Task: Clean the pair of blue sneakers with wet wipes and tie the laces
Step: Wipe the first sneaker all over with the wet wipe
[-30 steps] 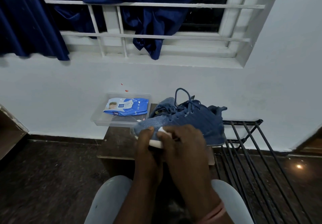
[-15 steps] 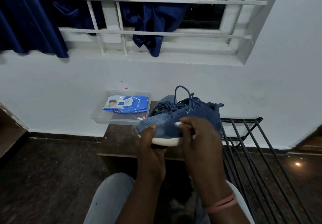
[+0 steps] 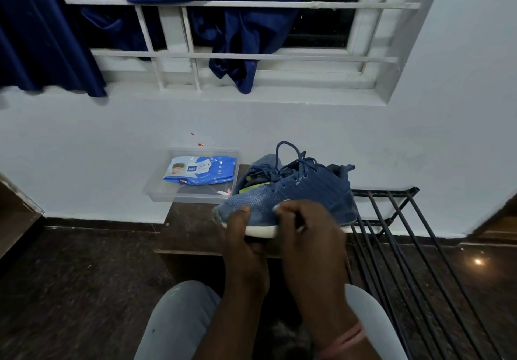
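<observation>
A blue sneaker [image 3: 310,191] with a white sole is lifted above the brown stool [image 3: 190,228], toe to the left, its laces loose and looped upward. My left hand [image 3: 243,236] grips the toe end from below, thumb on the mesh upper. My right hand [image 3: 305,228] presses a white wet wipe [image 3: 277,207], mostly hidden under the fingers, against the shoe's near side. The second blue sneaker [image 3: 264,163] stands behind it, only partly visible. A blue pack of wet wipes [image 3: 201,173] lies in a clear plastic tray [image 3: 159,191].
A black metal rack [image 3: 391,219] stands to the right of the stool. The white wall and a barred window with a blue curtain [image 3: 237,51] are close behind. My knees in light trousers [image 3: 179,317] are at the bottom. Dark floor lies left.
My right hand slid with the wipe from the toe area rightward along the shoe's side, then back slightly left. The left hand keeps its hold on the toe.
</observation>
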A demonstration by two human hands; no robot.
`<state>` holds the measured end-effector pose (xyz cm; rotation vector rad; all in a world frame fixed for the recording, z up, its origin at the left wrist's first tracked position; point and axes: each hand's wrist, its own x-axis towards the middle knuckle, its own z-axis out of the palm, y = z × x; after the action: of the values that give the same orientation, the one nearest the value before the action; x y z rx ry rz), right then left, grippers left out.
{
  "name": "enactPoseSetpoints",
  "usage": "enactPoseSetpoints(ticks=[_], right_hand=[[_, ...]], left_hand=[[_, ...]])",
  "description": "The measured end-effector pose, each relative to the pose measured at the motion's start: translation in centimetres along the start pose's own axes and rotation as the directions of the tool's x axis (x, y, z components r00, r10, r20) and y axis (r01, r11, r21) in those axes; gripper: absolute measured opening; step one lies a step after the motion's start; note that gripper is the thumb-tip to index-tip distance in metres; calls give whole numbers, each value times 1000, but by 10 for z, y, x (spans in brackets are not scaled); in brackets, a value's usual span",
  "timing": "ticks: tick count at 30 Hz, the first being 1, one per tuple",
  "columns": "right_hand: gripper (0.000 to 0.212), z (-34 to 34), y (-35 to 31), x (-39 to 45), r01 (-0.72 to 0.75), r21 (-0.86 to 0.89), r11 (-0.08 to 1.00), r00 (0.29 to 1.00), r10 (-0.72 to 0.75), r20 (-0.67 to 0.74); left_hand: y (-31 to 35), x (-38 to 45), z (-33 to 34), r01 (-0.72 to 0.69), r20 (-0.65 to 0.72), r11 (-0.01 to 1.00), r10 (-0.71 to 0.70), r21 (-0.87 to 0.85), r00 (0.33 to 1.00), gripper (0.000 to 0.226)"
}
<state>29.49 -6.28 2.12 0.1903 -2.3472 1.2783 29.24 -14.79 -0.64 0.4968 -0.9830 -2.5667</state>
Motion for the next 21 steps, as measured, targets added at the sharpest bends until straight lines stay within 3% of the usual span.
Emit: enactPoseSetpoints(ticks=[3, 7, 9, 12, 14, 16, 19, 21], right_hand=[[9, 4, -15, -8, 120, 6, 993, 990, -120, 77], [10, 1, 5, 14, 26, 18, 1000, 999, -25, -41], [10, 2, -6, 9, 52, -4, 999, 998, -51, 42], [10, 3, -19, 1, 129, 13, 992, 973, -129, 191], [9, 0, -5, 14, 108, -19, 994, 990, -106, 92], [9, -4, 3, 24, 58, -67, 996, 998, -59, -6], [9, -1, -15, 9, 50, -5, 999, 993, -49, 108], [9, 1, -26, -4, 73, 40, 996, 981, -79, 175]], left_hand=[[-2, 3, -3, 41, 41, 998, -43, 42, 998, 27], [1, -1, 7, 13, -11, 1000, -13, -2, 1000, 52], [-3, 0, 0, 29, 54, 999, -32, 40, 998, 39], [-5, 6, -8, -73, 84, 986, 61, 148, 995, 24], [-3, 9, -5, -13, 48, 999, 10, 44, 999, 50], [-3, 9, 1, -12, 2, 1000, 12, -12, 1000, 61], [-3, 6, 1, -21, 45, 996, 17, 82, 999, 34], [-4, 5, -2, -67, 53, 990, 61, 128, 997, 32]])
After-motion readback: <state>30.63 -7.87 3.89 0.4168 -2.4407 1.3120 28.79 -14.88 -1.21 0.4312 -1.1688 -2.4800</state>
